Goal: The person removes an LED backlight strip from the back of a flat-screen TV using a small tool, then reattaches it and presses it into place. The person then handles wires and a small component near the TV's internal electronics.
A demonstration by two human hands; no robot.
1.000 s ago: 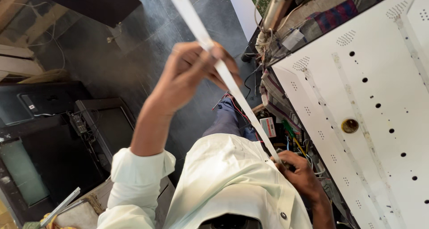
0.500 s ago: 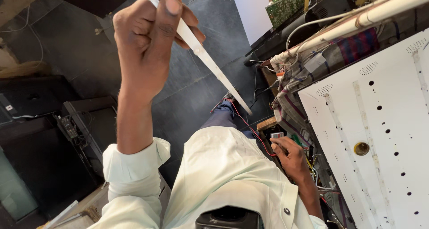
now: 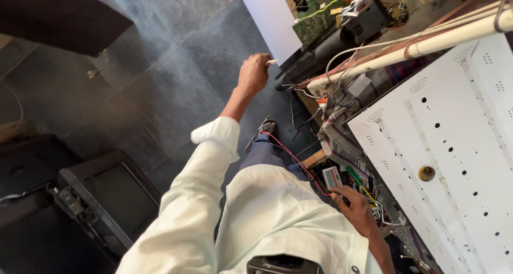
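My left hand (image 3: 254, 73) is stretched out low over the grey stone floor, fingers closed on the end of a thin white strip (image 3: 271, 62); only a short tip shows past the fist. My right hand (image 3: 354, 210) rests by my hip at the edge of the workbench, curled around red and black test leads (image 3: 291, 157) that run down toward my sandalled foot (image 3: 266, 127). A small grey meter (image 3: 332, 176) lies just above that hand among loose wires.
A large white perforated panel (image 3: 454, 161) with a brass fitting (image 3: 426, 173) covers the bench at right. White tubes (image 3: 427, 44) lie along its top edge, with a black bar (image 3: 342, 33) and a green circuit board (image 3: 315, 17) beyond. An old dark television (image 3: 107, 199) sits on the floor at left.
My left arm has swung down from up near the camera to far out over the floor, and the long white strip it held up now shows only as a short tip. My right hand has barely moved.
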